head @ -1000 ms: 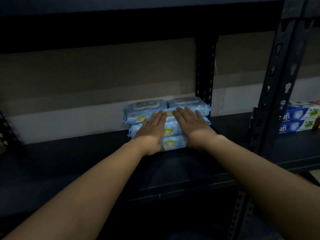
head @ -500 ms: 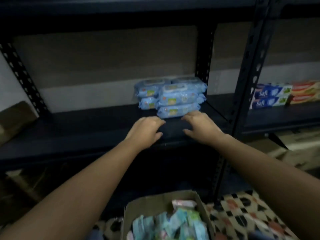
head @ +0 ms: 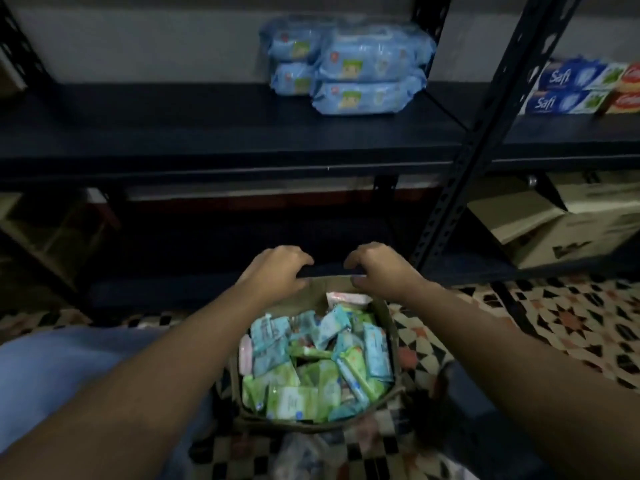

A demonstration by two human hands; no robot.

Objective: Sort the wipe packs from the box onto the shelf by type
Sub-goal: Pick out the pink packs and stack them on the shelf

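Patterned floor tiles [head: 571,317] surround one cardboard box [head: 388,317] heaped with small green, teal and pink wipe packs [head: 311,362], too jumbled to count. Left hand [head: 277,271] and right hand [head: 377,268] hover above its far rim, fingers loosely curled, holding nothing. Beyond the fingers, four blue wipe packs [head: 363,81] sit stacked on the dark shelf [head: 173,133].
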